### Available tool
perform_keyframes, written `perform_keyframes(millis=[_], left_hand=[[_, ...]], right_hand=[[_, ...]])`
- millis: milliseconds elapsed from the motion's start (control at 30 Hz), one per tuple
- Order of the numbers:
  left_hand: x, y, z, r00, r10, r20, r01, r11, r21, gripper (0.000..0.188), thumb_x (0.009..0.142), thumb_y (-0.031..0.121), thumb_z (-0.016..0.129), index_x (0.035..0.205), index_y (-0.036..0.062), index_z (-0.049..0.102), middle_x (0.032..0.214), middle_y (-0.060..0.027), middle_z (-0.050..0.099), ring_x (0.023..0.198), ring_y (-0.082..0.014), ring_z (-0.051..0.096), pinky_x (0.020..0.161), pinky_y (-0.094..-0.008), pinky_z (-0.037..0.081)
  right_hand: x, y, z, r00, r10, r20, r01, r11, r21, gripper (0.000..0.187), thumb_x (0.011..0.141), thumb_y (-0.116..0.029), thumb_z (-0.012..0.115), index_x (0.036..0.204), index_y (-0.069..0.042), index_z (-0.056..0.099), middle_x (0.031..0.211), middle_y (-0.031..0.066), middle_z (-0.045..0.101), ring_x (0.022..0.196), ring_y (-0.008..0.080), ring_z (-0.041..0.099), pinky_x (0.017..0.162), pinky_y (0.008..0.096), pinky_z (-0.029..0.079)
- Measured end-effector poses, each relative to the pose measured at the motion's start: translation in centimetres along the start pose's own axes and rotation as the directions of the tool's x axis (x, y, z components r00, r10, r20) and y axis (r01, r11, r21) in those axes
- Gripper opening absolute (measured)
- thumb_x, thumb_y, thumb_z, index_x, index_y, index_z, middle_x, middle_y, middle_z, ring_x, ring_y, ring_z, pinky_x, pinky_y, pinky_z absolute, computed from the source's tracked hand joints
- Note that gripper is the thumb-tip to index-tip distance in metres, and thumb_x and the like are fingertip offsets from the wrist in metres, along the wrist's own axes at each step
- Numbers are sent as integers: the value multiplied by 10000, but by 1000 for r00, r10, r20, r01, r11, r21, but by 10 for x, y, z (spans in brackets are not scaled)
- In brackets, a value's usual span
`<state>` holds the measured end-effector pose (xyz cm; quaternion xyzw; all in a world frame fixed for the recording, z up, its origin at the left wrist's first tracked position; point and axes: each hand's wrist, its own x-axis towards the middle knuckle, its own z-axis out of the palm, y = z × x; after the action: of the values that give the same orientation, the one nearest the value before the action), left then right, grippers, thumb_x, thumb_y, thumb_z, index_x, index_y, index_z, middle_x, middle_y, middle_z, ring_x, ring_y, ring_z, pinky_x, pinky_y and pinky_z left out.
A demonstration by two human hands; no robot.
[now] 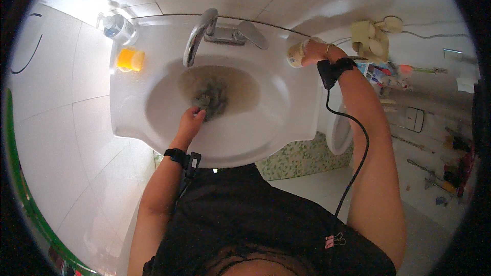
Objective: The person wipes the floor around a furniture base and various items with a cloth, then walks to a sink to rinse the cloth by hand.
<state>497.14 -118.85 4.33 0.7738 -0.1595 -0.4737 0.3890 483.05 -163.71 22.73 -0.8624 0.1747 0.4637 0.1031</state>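
My left hand (192, 122) reaches over the near side of a white washbasin (276, 122). Its fingers and thumb pinch the edge of a wet, dark grey-green cloth (212, 97), which lies bunched in shallow, cloudy brownish water (243, 87). At the basin's far right corner, my right hand (318, 52) is wrapped round a small pale tub (295, 55) with a beige side. Most of the tub is hidden by the hand, and what it contains cannot be seen. Both wrists wear black bands; a black cable runs from the right one.
A chrome tap (197, 36) with a lever (253, 35) rises behind the bowl. On the left rim stand a clear bottle (120, 29) and an orange-yellow container (130, 60). At right, a cream holder (369, 41) and small items line the wall, above a white toilet (340, 133).
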Motion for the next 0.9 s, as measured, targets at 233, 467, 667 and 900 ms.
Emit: perform_keyframes(millis=[233, 467, 667, 900], left_hand=[[-8, 11, -7, 998, -58, -19, 60, 991, 117, 349, 857, 310, 694, 994, -11, 689, 827, -119, 697, 796, -204, 651, 730, -347, 501], [2, 10, -3, 983, -155, -99, 161, 985, 59, 286, 787, 281, 745, 832, 18, 642, 740, -80, 635, 696, -174, 572, 655, -334, 470], [13, -1, 3, 957, -272, -100, 230, 923, -307, 196, 780, 188, 697, 839, 20, 616, 799, -64, 637, 731, -184, 585, 658, -333, 472], [14, -12, 6, 951, -254, 177, 268, 389, -881, 250, 887, 104, 534, 1107, 1, 593, 1113, -138, 633, 980, -278, 627, 846, -411, 520]], right_hand=[[-5, 3, 16, 925, -2, -381, 9, 1000, 18, 500, 666, -432, 742, 843, 27, 658, 877, 234, 675, 838, 397, 642, 776, 453, 507], [-23, -23, 16, 920, 48, -388, -14, 996, 91, 555, 737, -492, 667, 977, 9, 675, 949, 213, 687, 832, 406, 657, 809, 468, 524], [-29, 13, 21, 884, -328, -332, 270, 940, -209, 328, 829, -362, 659, 918, -47, 669, 929, 180, 690, 824, 388, 659, 756, 467, 526], [-45, -84, 43, 432, 277, -859, 116, 927, 357, 252, 909, -291, 657, 834, -54, 616, 785, 137, 639, 719, 309, 635, 675, 408, 508]])
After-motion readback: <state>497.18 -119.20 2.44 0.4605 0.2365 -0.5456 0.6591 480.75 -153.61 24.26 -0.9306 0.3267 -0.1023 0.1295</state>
